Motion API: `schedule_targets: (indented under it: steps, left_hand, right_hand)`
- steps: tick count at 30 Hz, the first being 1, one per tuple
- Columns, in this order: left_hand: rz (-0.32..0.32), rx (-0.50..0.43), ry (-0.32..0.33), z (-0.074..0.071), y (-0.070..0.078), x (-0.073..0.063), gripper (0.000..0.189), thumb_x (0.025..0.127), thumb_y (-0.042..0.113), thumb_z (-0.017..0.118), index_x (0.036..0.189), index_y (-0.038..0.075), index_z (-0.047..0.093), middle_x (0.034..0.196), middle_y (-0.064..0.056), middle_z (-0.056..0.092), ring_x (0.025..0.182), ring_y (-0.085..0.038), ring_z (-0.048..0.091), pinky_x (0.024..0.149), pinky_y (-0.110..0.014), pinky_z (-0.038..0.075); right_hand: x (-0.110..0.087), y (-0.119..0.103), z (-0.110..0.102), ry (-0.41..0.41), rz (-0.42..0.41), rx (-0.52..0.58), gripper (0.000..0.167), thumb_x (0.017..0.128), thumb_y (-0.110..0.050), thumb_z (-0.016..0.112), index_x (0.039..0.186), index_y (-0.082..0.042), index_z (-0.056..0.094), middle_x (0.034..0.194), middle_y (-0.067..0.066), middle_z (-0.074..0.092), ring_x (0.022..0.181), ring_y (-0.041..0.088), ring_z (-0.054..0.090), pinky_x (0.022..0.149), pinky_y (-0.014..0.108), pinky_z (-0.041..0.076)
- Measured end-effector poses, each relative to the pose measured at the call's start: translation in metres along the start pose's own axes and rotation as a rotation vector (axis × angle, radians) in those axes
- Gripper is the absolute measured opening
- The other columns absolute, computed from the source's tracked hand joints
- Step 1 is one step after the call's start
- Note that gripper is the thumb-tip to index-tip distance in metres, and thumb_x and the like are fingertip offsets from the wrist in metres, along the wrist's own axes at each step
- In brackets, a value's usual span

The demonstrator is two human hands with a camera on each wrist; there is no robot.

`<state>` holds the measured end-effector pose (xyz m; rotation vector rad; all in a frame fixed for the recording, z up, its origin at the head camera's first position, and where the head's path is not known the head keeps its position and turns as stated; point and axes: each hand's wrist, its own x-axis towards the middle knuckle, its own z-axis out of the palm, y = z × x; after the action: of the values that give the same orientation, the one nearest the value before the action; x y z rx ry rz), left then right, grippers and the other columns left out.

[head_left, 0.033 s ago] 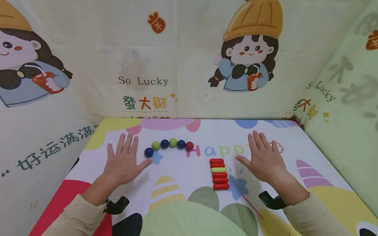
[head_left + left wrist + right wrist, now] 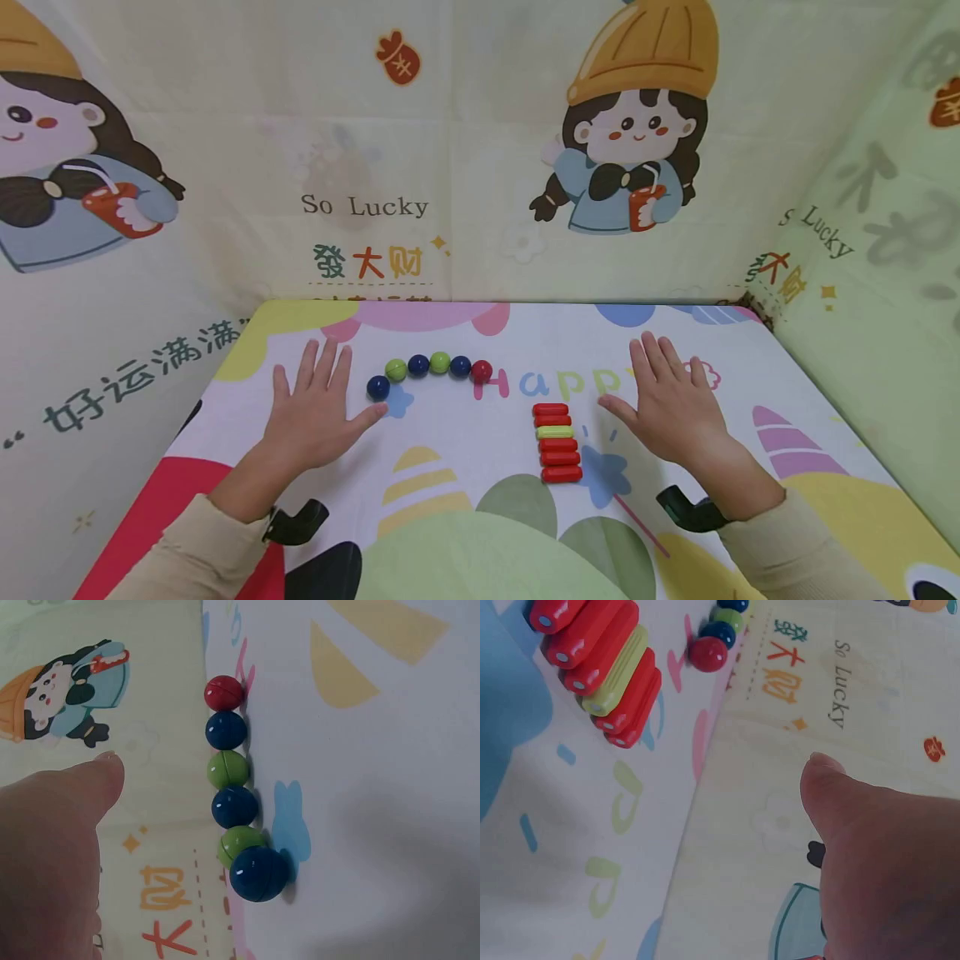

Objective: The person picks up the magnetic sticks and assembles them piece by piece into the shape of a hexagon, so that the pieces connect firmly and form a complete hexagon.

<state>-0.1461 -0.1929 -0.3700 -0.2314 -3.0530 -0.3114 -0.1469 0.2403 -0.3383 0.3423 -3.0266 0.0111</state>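
My left hand (image 2: 311,421) is held palm down with its fingers spread, just left of a curved row of small balls. That row runs from a dark blue ball (image 2: 378,387) through alternating green and blue ones to a red ball (image 2: 482,372) at its right end. Between the hands lies a column of short rods, several red rods (image 2: 560,446) and one yellow-green rod (image 2: 555,432) side by side. To their right my right hand (image 2: 678,414) is also palm down, fingers straight. Neither hand holds anything. Each wrist view shows the thumb apart from the balls and rods.
A colourful printed cloth covers the tabletop (image 2: 450,433). Behind it hangs a cream curtain (image 2: 480,167) with cartoon figures, and another printed sheet (image 2: 885,275) closes the right side. Both wrists carry small black devices (image 2: 298,522).
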Motion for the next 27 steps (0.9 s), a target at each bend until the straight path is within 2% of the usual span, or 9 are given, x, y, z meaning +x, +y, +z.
schedule_targets:
  steps: [9,13,17,21,23,27]
  left_hand:
    - [0.005,-0.002,0.013,-0.001,-0.003,-0.001,0.101,0.090,0.056,0.063,0.155,-0.007,0.019,0.162,-0.029,0.006,0.148,-0.047,-0.005,0.107,-0.073,-0.007]
    - [0.023,-0.017,0.013,0.001,-0.001,-0.002,0.100,0.087,0.054,0.068,0.155,-0.005,0.025,0.161,-0.030,0.010,0.147,-0.049,0.001,0.107,-0.075,0.000]
    - [0.102,-0.036,-0.006,0.008,-0.002,-0.001,0.095,0.085,0.048,0.075,0.152,-0.004,0.032,0.159,-0.030,0.019,0.145,-0.050,0.015,0.106,-0.075,0.014]
    - [0.157,-0.101,-0.042,0.019,-0.008,0.004,0.087,0.087,0.038,0.076,0.151,-0.004,0.035,0.158,-0.026,0.025,0.143,-0.047,0.026,0.109,-0.066,0.025]
    - [0.156,-0.147,-0.061,0.025,-0.011,0.008,0.082,0.090,0.034,0.074,0.151,-0.005,0.036,0.158,-0.025,0.027,0.142,-0.045,0.028,0.109,-0.062,0.029]
    - [0.147,-0.226,-0.070,0.033,-0.014,0.014,0.071,0.093,0.026,0.071,0.148,-0.006,0.039,0.156,-0.024,0.032,0.141,-0.045,0.031,0.109,-0.058,0.031]
  right_hand:
    - [0.001,-0.002,0.000,-0.015,0.002,0.015,0.094,0.093,-0.052,0.063,0.153,0.008,0.024,0.160,0.030,0.016,0.146,0.048,0.012,0.110,0.071,0.010]
    - [-0.002,-0.004,0.000,0.010,-0.015,0.047,0.093,0.092,-0.050,0.065,0.154,0.007,0.025,0.160,0.028,0.019,0.147,0.047,0.014,0.109,0.072,0.012]
    - [-0.006,-0.008,0.008,0.074,-0.111,0.178,0.087,0.089,-0.039,0.074,0.151,0.006,0.033,0.156,0.026,0.031,0.143,0.046,0.027,0.107,0.067,0.027]
    - [-0.012,-0.013,0.023,0.090,-0.192,0.326,0.081,0.085,-0.027,0.081,0.147,0.006,0.041,0.150,0.025,0.042,0.136,0.044,0.040,0.101,0.058,0.042]
    - [-0.017,-0.017,0.029,0.078,-0.192,0.382,0.078,0.084,-0.022,0.082,0.145,0.005,0.043,0.146,0.024,0.047,0.132,0.043,0.045,0.098,0.056,0.045]
    - [-0.026,-0.023,0.037,0.057,-0.158,0.470,0.069,0.082,-0.013,0.083,0.140,0.003,0.050,0.132,0.021,0.058,0.115,0.038,0.058,0.089,0.050,0.053]
